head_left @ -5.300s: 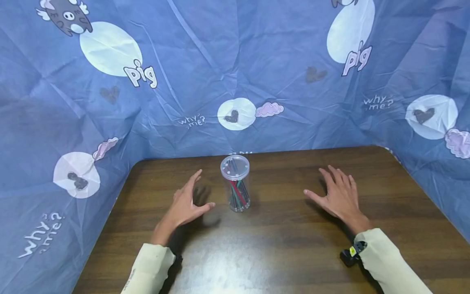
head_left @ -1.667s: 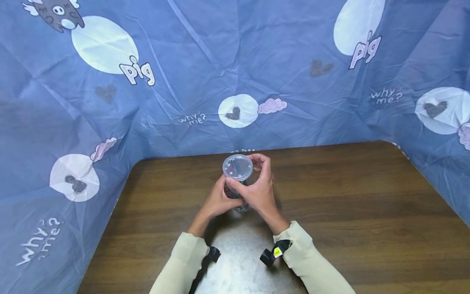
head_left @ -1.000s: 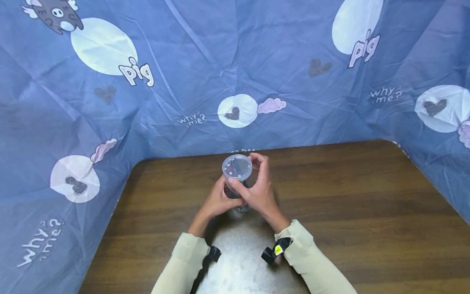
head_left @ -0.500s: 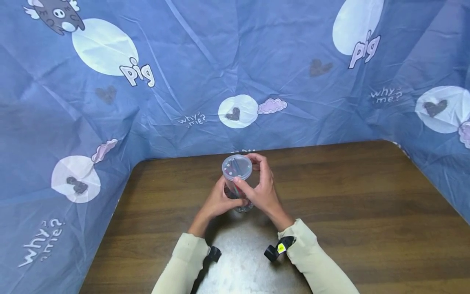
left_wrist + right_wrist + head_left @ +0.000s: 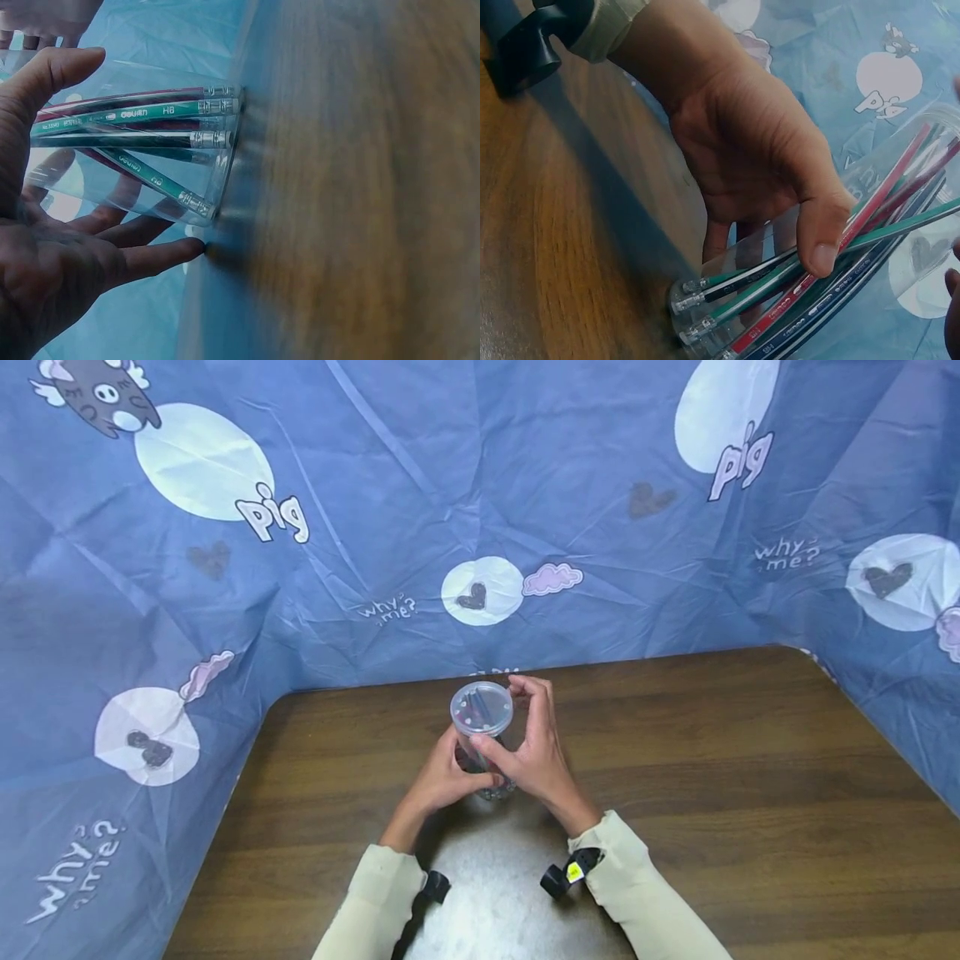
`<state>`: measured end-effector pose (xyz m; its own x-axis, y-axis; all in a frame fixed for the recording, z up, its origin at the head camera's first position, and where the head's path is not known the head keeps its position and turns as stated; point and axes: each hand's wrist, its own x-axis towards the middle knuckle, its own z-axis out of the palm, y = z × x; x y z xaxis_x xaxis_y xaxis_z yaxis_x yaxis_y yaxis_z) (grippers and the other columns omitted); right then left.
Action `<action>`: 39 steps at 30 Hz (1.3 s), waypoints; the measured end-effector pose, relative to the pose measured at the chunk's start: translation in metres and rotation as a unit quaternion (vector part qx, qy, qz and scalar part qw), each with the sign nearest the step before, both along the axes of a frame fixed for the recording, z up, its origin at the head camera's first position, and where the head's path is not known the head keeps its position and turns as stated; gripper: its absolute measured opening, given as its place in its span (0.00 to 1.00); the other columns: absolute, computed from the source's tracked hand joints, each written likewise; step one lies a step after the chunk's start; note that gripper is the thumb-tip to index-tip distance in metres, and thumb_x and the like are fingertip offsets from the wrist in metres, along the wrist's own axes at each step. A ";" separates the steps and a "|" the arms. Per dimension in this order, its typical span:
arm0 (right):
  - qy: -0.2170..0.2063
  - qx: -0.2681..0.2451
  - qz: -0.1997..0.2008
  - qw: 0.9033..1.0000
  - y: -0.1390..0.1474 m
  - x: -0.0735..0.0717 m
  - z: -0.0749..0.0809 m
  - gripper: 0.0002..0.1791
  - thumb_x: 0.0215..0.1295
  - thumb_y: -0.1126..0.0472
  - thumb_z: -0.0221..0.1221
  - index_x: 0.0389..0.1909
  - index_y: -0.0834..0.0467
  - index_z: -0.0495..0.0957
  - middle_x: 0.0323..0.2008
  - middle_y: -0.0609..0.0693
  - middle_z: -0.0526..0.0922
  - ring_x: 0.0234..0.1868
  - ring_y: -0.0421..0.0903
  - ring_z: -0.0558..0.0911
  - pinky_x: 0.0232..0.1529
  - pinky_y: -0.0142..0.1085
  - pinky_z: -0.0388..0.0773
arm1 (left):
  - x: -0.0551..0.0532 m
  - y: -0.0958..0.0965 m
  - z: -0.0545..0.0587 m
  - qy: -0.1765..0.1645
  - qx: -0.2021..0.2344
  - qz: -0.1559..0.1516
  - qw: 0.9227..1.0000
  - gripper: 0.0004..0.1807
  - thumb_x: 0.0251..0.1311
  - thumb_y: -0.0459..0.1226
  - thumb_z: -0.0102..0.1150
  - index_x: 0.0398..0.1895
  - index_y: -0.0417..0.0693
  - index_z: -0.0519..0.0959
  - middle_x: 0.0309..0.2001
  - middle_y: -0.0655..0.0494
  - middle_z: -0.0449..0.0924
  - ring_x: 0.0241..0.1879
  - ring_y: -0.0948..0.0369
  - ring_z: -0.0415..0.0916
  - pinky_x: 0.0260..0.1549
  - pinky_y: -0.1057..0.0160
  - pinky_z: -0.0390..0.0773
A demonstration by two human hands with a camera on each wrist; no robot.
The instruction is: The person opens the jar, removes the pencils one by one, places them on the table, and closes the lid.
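A clear cylindrical jar (image 5: 474, 762) stands roughly upright between both hands near the table's far side, with a clear lid (image 5: 482, 708) on top. Red, green and dark pencils (image 5: 142, 112) are inside it, their metal ferrule ends at the bottom. My left hand (image 5: 438, 781) wraps the jar's body, its thumb across the near side. My right hand (image 5: 538, 762) grips higher up at the lid, thumb on the near rim and fingers curled behind. Only a sliver of that right hand (image 5: 955, 315) enters the right wrist view. Whether the base touches the table cannot be told.
The brown wooden table (image 5: 712, 760) extends to both sides and toward me. A blue patterned cloth (image 5: 360, 527) hangs along the back and sides. Black wrist cameras (image 5: 437, 887) are strapped at both cream sleeves (image 5: 633, 881).
Both hands were apart and open beside the jar; they have come together and now grip it. In the last second the right hand's thumb and fingers shifted slightly at the lid.
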<state>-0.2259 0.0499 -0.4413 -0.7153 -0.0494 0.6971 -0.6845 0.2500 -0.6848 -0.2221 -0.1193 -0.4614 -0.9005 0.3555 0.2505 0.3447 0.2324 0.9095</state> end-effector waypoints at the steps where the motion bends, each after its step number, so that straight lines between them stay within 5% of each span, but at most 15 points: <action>1: -0.002 0.005 -0.012 1.000 -0.001 0.000 0.000 0.47 0.53 0.39 0.67 0.65 0.63 0.61 0.54 0.55 0.69 0.55 0.52 0.71 0.56 0.44 0.70 | -0.002 -0.001 -0.005 0.002 0.000 0.001 1.000 0.44 0.40 0.27 0.78 0.65 0.40 0.68 0.54 0.46 0.78 0.46 0.57 0.75 0.46 0.60 0.77; 3: -0.011 0.008 -0.020 1.000 -0.002 0.001 0.001 0.47 0.50 0.42 0.70 0.64 0.62 0.61 0.53 0.54 0.70 0.54 0.49 0.71 0.57 0.46 0.70 | -0.007 -0.003 -0.015 0.003 -0.002 0.003 1.000 0.45 0.40 0.29 0.79 0.66 0.44 0.68 0.55 0.49 0.77 0.47 0.57 0.74 0.45 0.60 0.77; 10: -0.012 -0.022 0.034 0.999 0.000 -0.001 0.003 0.42 0.53 0.58 0.68 0.67 0.64 0.61 0.55 0.57 0.74 0.54 0.53 0.74 0.57 0.49 0.71 | -0.008 -0.004 -0.015 -0.012 -0.003 -0.004 1.000 0.46 0.41 0.31 0.79 0.67 0.49 0.67 0.58 0.51 0.76 0.52 0.55 0.76 0.51 0.55 0.77; 16: -0.034 0.003 0.084 0.996 0.003 0.002 0.002 0.40 0.64 0.57 0.56 0.76 0.58 0.55 0.69 0.57 0.69 0.69 0.54 0.67 0.70 0.49 0.59 | -0.007 -0.005 -0.015 -0.009 -0.009 -0.009 1.000 0.48 0.40 0.30 0.80 0.68 0.46 0.66 0.60 0.50 0.75 0.56 0.54 0.75 0.55 0.54 0.76; 22: 0.002 0.020 0.018 1.000 -0.005 0.005 0.000 0.47 0.58 0.43 0.66 0.70 0.63 0.57 0.65 0.59 0.64 0.66 0.54 0.66 0.67 0.48 0.63 | -0.008 -0.004 -0.018 0.006 0.011 -0.026 1.000 0.50 0.41 0.25 0.78 0.71 0.43 0.63 0.64 0.46 0.72 0.58 0.53 0.73 0.55 0.57 0.76; 30: 0.026 -0.010 -0.024 0.999 -0.012 0.005 -0.001 0.49 0.45 0.53 0.76 0.62 0.65 0.58 0.59 0.61 0.65 0.62 0.56 0.68 0.62 0.53 0.65 | -0.009 -0.004 -0.019 0.012 0.016 -0.024 1.000 0.52 0.39 0.24 0.78 0.71 0.42 0.63 0.65 0.45 0.71 0.60 0.52 0.71 0.58 0.56 0.74; 34: 0.025 -0.012 -0.025 0.999 -0.014 0.006 0.000 0.48 0.46 0.55 0.76 0.62 0.65 0.56 0.60 0.62 0.66 0.64 0.55 0.68 0.66 0.52 0.63 | -0.009 -0.004 -0.017 -0.001 0.030 -0.031 0.999 0.51 0.38 0.22 0.77 0.70 0.42 0.63 0.64 0.45 0.72 0.58 0.53 0.73 0.58 0.57 0.75; 39: 0.023 -0.025 0.020 0.999 -0.013 0.006 -0.001 0.46 0.52 0.61 0.71 0.66 0.64 0.54 0.63 0.62 0.69 0.66 0.57 0.69 0.69 0.49 0.60 | -0.008 -0.005 -0.016 -0.009 0.027 -0.028 0.999 0.50 0.38 0.23 0.77 0.70 0.42 0.64 0.61 0.45 0.74 0.53 0.54 0.75 0.52 0.59 0.79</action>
